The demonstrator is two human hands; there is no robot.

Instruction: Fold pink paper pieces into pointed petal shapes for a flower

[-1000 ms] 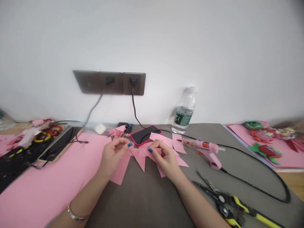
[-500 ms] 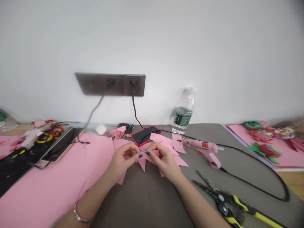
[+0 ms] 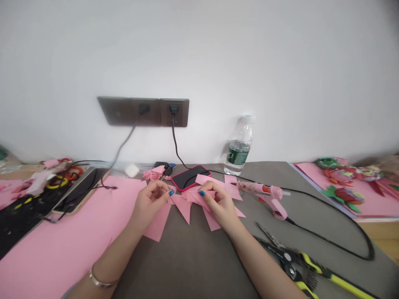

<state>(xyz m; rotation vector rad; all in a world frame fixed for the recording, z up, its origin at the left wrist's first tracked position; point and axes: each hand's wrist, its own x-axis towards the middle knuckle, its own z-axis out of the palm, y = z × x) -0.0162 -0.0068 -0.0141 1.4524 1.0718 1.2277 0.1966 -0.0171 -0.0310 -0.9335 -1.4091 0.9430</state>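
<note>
My right hand (image 3: 220,203) pinches a small pink paper piece (image 3: 195,197) between thumb and fingers, just above the table. My left hand (image 3: 148,204) is a little apart from it, thumb pressed to the fingertips; what lies in that pinch, if anything, is too small to make out. Below and between the hands lie cut pink paper pieces, among them a pointed triangle (image 3: 184,209) and a larger piece (image 3: 158,224) under my left hand. Behind them rests a phone with a red edge (image 3: 182,180). Crumpled pink scraps (image 3: 153,172) sit beyond my left hand.
On the right lie a pink glue gun (image 3: 264,192) with its black cord and yellow-black scissors (image 3: 291,259). A water bottle (image 3: 238,151) stands by the wall. Large pink sheets (image 3: 71,241) and another phone (image 3: 77,191) are left; paper flowers (image 3: 346,195) lie far right.
My hands have moved apart from their fingertip-to-fingertip position. The left hand has shifted left, while the pink paper piece stays with the right hand.
</note>
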